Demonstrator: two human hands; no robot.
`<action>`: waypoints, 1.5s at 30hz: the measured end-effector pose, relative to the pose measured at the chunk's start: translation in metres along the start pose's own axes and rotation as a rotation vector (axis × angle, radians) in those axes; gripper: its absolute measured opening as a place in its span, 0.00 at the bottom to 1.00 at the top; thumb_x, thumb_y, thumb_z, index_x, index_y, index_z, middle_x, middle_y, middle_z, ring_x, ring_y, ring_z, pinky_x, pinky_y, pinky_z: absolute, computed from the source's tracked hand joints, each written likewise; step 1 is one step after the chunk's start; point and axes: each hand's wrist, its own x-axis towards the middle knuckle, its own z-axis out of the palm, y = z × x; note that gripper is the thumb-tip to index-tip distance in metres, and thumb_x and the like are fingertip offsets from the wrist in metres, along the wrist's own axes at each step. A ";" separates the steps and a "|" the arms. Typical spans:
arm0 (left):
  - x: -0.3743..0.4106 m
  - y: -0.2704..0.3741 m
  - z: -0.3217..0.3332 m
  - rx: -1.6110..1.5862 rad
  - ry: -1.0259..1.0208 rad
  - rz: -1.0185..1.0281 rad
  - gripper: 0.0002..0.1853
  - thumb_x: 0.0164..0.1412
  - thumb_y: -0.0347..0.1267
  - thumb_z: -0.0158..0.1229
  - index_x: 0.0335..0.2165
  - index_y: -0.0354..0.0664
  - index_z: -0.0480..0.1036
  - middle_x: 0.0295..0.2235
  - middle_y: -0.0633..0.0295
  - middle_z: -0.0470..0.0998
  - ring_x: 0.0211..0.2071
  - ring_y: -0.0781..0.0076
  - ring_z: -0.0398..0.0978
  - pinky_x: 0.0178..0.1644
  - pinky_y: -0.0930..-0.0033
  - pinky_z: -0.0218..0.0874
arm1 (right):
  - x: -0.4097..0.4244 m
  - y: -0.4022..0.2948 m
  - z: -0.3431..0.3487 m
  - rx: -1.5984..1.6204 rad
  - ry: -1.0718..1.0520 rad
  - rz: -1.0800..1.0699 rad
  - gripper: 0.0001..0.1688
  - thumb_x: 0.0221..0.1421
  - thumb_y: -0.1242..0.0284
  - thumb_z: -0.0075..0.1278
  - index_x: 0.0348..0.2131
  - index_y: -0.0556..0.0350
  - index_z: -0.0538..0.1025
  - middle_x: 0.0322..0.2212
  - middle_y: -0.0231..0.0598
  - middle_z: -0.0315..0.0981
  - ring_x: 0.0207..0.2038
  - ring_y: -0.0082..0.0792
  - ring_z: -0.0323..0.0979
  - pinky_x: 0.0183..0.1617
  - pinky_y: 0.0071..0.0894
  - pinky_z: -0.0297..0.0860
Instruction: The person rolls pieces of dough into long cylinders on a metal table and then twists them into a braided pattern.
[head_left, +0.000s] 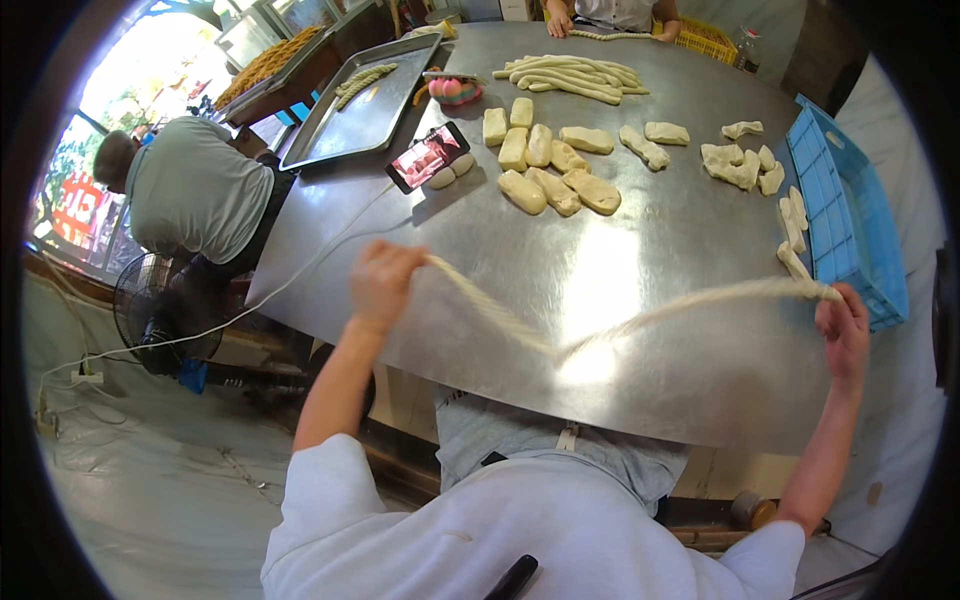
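A long twisted rope of dough (645, 316) stretches between my two hands, sagging to a low point above the steel table (480, 300). My left hand (386, 281) is closed around one end and blurred by motion. The other end is gripped in my right hand (841, 330), out by the blue plastic crate (847, 210). Beyond the rope, several dough blocks (555, 161) are grouped on the steel. A pile of long dough strips (574, 76) lies farther back. Irregular dough pieces (731, 165) are scattered toward the crate.
A phone (427, 157) on a stand trails a white cable (300, 274) over the left edge. Behind it are a metal tray (352, 112) holding twisted dough (365, 82) and a pink object (455, 90). One person (199, 187) bends near a fan (161, 315); another person's hands (559, 22) work dough opposite.
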 end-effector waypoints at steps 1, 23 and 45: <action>0.002 -0.022 0.002 0.090 0.001 -0.171 0.05 0.55 0.32 0.69 0.34 0.51 0.86 0.28 0.66 0.81 0.34 0.61 0.78 0.37 0.58 0.72 | 0.007 0.016 -0.021 -0.185 0.018 0.114 0.12 0.70 0.66 0.57 0.38 0.57 0.81 0.27 0.45 0.77 0.31 0.35 0.75 0.38 0.39 0.71; -0.053 0.021 0.022 0.124 -0.384 -0.220 0.22 0.70 0.35 0.61 0.57 0.36 0.77 0.56 0.34 0.79 0.61 0.38 0.76 0.66 0.39 0.65 | -0.019 0.098 0.069 -0.992 -0.059 -0.175 0.26 0.75 0.66 0.47 0.66 0.55 0.74 0.65 0.53 0.72 0.68 0.57 0.68 0.71 0.54 0.63; -0.072 0.045 0.006 -0.081 -0.277 -0.290 0.24 0.76 0.35 0.57 0.62 0.32 0.73 0.53 0.45 0.84 0.54 0.37 0.81 0.65 0.43 0.67 | -0.023 0.097 0.060 -0.915 -0.252 -0.030 0.26 0.75 0.72 0.47 0.67 0.59 0.68 0.59 0.49 0.77 0.62 0.50 0.75 0.68 0.48 0.68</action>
